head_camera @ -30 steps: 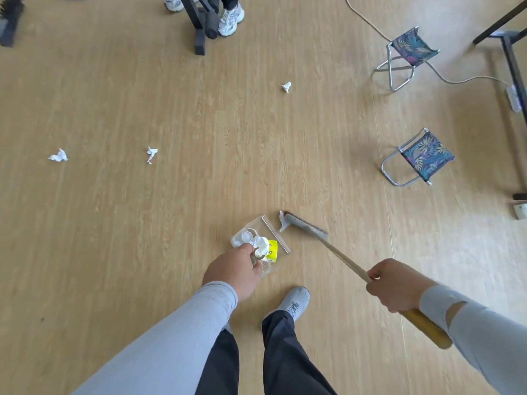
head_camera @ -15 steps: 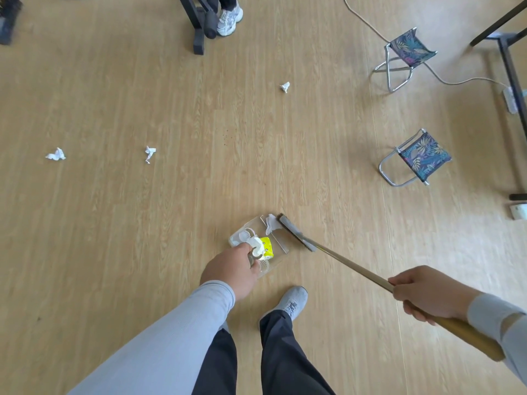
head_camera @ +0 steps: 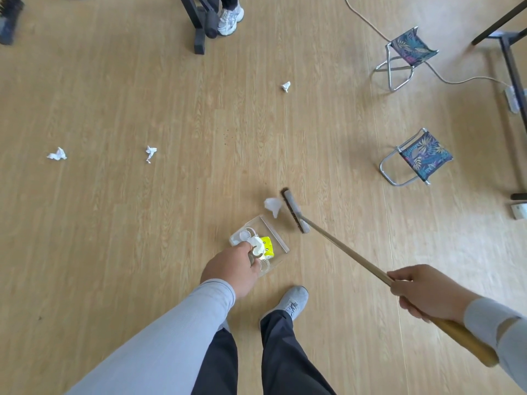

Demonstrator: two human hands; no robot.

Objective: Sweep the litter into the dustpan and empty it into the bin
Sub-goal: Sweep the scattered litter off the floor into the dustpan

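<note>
A clear plastic dustpan (head_camera: 268,227) rests on the wooden floor just ahead of my feet, with white scraps and a yellow wrapper (head_camera: 267,247) inside. My left hand (head_camera: 231,267) is shut on the dustpan's handle. My right hand (head_camera: 427,293) grips the wooden handle of a broom (head_camera: 295,213), whose brush head lies on the floor just right of the pan's mouth. A crumpled white paper (head_camera: 272,205) sits against the brush, just beyond the pan's lip. More paper scraps lie farther off: a far scrap (head_camera: 285,86), a mid-left scrap (head_camera: 150,151) and a far-left scrap (head_camera: 57,154).
Two small folding stools stand to the right, the nearer stool (head_camera: 417,158) and the farther stool (head_camera: 406,57). A white cable (head_camera: 456,81) runs to a power strip beside dark table legs (head_camera: 513,72). Another person's shoe (head_camera: 229,18) and a black stand (head_camera: 201,24) are at the top.
The broom head has drawn back up and to the right, away from the dustpan. The white paper that was at the pan's lip now lies just outside it, beside the brush.
</note>
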